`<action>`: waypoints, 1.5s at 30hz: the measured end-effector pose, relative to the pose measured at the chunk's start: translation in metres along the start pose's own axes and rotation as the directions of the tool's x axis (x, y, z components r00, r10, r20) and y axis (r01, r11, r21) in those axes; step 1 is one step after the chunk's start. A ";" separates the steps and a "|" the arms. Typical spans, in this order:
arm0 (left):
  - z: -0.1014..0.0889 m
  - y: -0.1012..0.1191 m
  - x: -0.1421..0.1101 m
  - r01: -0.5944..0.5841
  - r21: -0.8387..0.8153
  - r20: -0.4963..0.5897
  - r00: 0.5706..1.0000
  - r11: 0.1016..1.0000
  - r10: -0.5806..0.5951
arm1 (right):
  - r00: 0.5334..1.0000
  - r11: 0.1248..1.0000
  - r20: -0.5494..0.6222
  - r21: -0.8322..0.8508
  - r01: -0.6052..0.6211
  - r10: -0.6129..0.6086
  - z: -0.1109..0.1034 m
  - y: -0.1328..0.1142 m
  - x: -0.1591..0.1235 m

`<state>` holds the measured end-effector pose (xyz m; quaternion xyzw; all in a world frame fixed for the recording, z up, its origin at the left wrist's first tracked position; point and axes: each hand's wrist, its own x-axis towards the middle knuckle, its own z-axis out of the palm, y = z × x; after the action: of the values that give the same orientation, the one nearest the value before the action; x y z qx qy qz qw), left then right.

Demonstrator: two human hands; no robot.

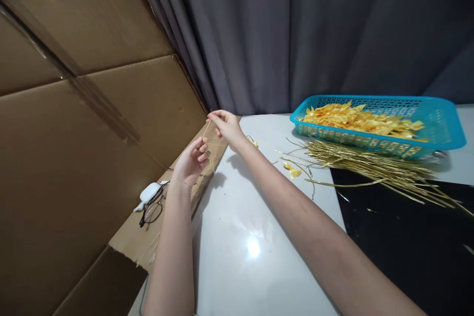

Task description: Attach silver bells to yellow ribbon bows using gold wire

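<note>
Pinching a thin, pale gold strand point(207, 129) between my two hands, I have it over the cardboard strip point(129, 237) along the left edge of the white worktop point(229, 237). My right hand point(225, 127) has thumb and fingertips together on its upper end; my left hand point(193, 159) is closed on it lower down, the other fingers loosely curled. My fingertips hide both gripped parts, and a pale yellow piece point(212, 165) just beside my left fingers is too small to make out.

Near the far edge, a turquoise perforated plastic basket point(442, 123) holds a heap of shiny yellow ribbon pieces point(355, 118), piled toward its left and middle. Just before it lies a bundle of thin gold wires point(370, 164), one tip cut off at the right of my view, partly covering a glossy black sheet point(400, 242), also cut off. A small yellow ribbon bow point(292, 170) lies left of the bundle; my right forearm partly hides another yellow scrap point(255, 143). On the cardboard, black-framed glasses point(150, 203) overlap a rounded white object point(149, 191) I cannot identify.
</note>
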<state>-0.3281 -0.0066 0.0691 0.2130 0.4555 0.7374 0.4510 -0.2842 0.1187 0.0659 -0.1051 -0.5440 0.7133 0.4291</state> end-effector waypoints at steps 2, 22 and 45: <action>0.000 0.001 -0.002 -0.006 0.067 0.029 1.000 0.998 0.004 | 0.997 1.000 -0.069 0.005 0.024 -0.024 -0.012 -0.010 0.004; -0.022 -0.001 0.001 0.032 0.500 0.100 0.991 0.865 -0.094 | 0.835 0.961 -0.510 0.058 0.272 -0.205 -0.104 -0.081 0.021; -0.022 0.011 -0.008 -0.334 0.244 0.110 0.942 0.910 0.316 | 0.773 0.950 -0.603 0.076 0.303 -0.198 -0.132 -0.089 0.020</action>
<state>-0.3447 -0.0261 0.0690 0.3678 0.4907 0.7285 0.3054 -0.1711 0.2275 0.0983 -0.2101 -0.3307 0.6251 0.6751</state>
